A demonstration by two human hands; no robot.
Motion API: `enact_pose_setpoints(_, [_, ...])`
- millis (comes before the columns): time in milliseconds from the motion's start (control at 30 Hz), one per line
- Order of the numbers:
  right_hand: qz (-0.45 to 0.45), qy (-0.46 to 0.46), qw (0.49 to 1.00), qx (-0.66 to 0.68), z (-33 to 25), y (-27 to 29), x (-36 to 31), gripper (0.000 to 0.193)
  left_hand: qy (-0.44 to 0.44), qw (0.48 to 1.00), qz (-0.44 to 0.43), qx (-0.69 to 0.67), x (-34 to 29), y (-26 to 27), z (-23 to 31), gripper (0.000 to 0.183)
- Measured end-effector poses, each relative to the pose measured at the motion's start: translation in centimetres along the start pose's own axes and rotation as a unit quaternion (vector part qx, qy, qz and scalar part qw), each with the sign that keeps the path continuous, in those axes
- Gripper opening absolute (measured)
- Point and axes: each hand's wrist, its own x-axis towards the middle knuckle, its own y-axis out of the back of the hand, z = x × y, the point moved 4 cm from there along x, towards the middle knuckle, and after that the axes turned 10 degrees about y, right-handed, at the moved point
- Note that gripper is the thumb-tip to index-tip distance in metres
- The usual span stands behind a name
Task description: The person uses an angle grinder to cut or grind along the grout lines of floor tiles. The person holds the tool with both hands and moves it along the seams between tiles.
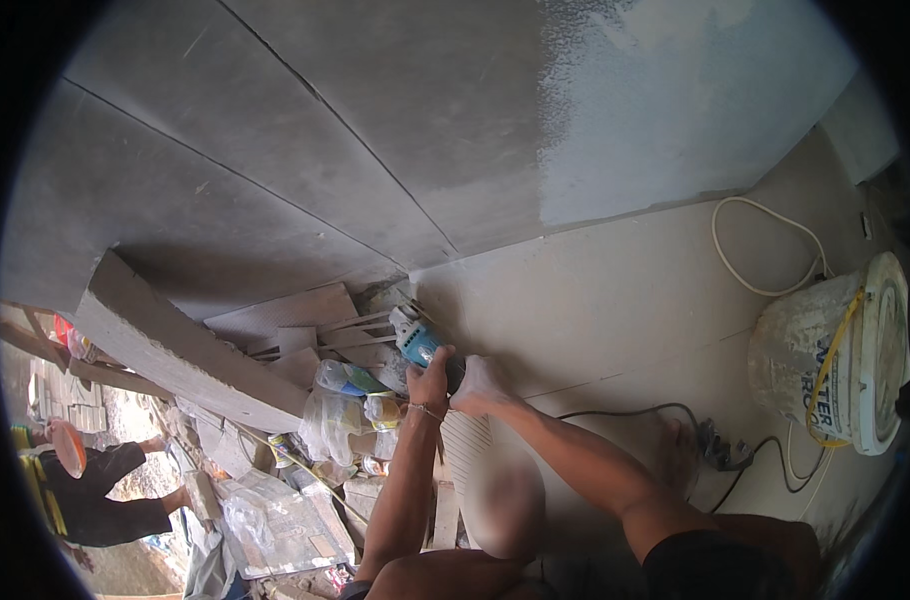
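A teal angle grinder (415,342) with a pale metal head is held out in front of me, close to the foot of the wall where it meets the floor. My left hand (431,380) wraps round its teal body. Behind it, my right hand (479,384) grips the rear end of the grinder, dusty and with its fingers partly hidden. The grinder's head points away from me, toward the corner by some thin light strips (360,330). Its disc cannot be made out clearly.
A thick concrete slab edge (185,345) runs along the left. Beside my left arm lie plastic bags (330,425) and tile offcuts (320,305). At right stand a stained bucket (800,350) and a black cable (665,407). Another person (105,490) is below left.
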Motion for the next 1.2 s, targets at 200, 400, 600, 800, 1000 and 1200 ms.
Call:
enact_pose_setpoints(200, [-0.019,-0.006,1.000,0.009,0.4,-0.1,-0.5,0.051,0.001,1.000,0.015,0.003,0.3,0.3,-0.9,0.024])
enact_pose_setpoints(400, [-0.019,-0.009,1.000,-0.008,1.3,-0.8,-0.8,0.051,0.003,0.999,0.026,0.026,0.2,0.7,-1.8,0.037])
enact_pose_setpoints(600, [-0.011,-0.001,1.000,0.021,1.7,-0.9,-1.5,0.047,0.013,0.999,0.026,0.041,-0.4,0.7,-2.3,0.043])
enact_pose_setpoints(800, [-0.014,-0.011,1.000,0.004,1.8,-1.0,-1.8,0.045,0.012,0.999,0.026,0.039,-0.9,0.5,-2.5,0.043])
enact_pose_setpoints(1000, [-0.009,-0.012,1.000,0.007,1.2,-1.0,-1.4,0.045,0.013,0.999,0.023,0.036,-0.2,0.9,-2.1,0.039])
enact_pose_setpoints(1200, [0.015,-0.011,1.000,0.014,0.1,-0.6,-0.6,0.043,0.002,0.999,0.024,0.035,1.1,1.2,-1.2,0.019])
